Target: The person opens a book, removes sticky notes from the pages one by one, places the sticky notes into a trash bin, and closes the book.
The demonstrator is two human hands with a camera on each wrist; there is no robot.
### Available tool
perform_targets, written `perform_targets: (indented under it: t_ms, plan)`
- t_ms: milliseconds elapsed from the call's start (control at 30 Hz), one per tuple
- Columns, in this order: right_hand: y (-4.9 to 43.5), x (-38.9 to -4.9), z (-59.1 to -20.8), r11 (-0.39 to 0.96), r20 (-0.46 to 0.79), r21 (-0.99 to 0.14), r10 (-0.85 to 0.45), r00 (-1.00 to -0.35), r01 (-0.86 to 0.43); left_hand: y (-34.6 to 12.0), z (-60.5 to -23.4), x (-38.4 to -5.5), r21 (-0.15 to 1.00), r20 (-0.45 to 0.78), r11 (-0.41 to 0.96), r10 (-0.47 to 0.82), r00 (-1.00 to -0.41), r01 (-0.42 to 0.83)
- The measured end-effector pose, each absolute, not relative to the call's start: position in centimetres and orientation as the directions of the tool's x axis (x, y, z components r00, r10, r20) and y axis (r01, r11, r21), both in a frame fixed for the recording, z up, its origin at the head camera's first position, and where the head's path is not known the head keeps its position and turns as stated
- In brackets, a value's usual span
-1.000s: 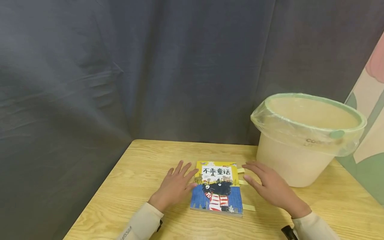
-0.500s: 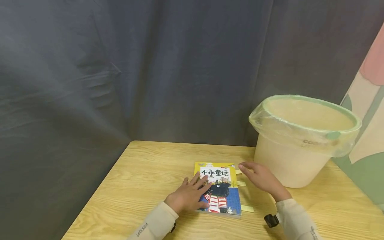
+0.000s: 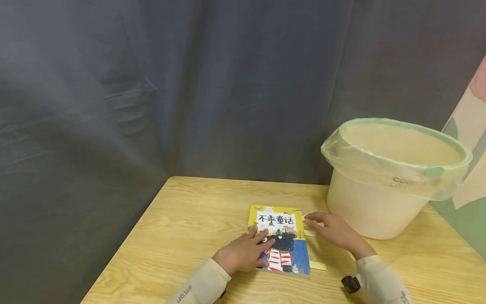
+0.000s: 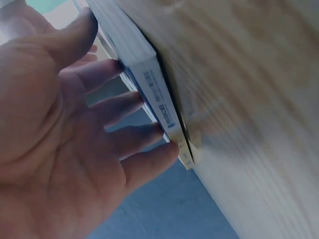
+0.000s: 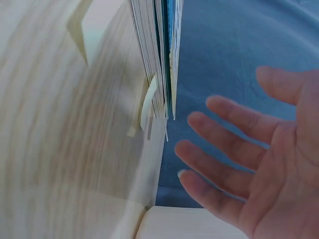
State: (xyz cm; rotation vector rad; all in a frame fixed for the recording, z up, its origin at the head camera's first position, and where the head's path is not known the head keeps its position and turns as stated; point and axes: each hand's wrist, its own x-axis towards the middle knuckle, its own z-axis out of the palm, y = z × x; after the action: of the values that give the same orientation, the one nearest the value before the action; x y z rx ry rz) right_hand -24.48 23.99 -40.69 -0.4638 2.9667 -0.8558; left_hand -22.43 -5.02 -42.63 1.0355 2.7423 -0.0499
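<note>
A paperback book (image 3: pixel 284 219) with a yellow and blue cover, showing a black animal in a striped scarf, lies flat on the table. My left hand (image 3: pixel 244 252) rests with spread fingers on its lower left cover; the left wrist view shows these fingertips at the spine side (image 4: pixel 154 84). Pale yellow paper tabs (image 3: pixel 318 265) stick out from the book's right edge. Beside the uppermost one is my right hand (image 3: pixel 334 230), which mostly hides that tab. In the right wrist view its fingers are loosely extended, apart from the page edges (image 5: pixel 152 50) and a curved tab (image 5: pixel 148 102).
A large cream bucket (image 3: pixel 368 202) with a pale green rim and a clear plastic liner (image 3: pixel 379 175) stands at the back right, just behind my right hand. The wooden table (image 3: pixel 190 219) ends at a dark curtain (image 3: pixel 243 93). A painted wall (image 3: pixel 468 211) is at far right.
My left hand has moved right from beside the book onto its cover. My right hand has moved left, closer to the top tab, with its thumb and fingers drawn nearer together.
</note>
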Motion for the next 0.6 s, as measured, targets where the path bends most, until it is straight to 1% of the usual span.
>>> perform_targets:
  t_ms: [167, 267, 333, 400, 500, 600]
  plan:
    - [23.9, -24.6, -40.8, 0.804, 0.036, -0.519, -0.320, -0.947, -0.291, -4.6, -42.4, -21.7, 0.029, -0.204, 0.759, 0.641, -0.740, 0.650]
    - [24.0, -24.6, -40.8, 0.808, 0.022, -0.511, -0.328, -0.945, -0.292, -4.3, -41.9, -21.1, -0.033, -0.224, 0.741, 0.649, -0.727, 0.671]
    - [24.0, -24.5, -40.9, 0.811, 0.010, -0.508, -0.333, -0.943, -0.291, -4.1, -41.7, -20.6, -0.095, -0.239, 0.711, 0.663, -0.709, 0.697]
    - [24.0, -24.3, -41.0, 0.811, 0.005, -0.500, -0.349, -0.937, -0.305, -4.0, -41.6, -20.0, -0.132, -0.250, 0.682, 0.679, -0.690, 0.719]
    - [24.0, -24.3, -41.3, 0.817, -0.003, -0.479, -0.367, -0.930, -0.321, -3.9, -41.6, -19.4, -0.148, -0.252, 0.669, 0.687, -0.682, 0.728]
    - [24.0, -24.5, -41.7, 0.829, -0.013, -0.447, -0.382, -0.924, -0.336, -4.0, -41.5, -19.1, -0.147, -0.248, 0.678, 0.680, -0.690, 0.721]
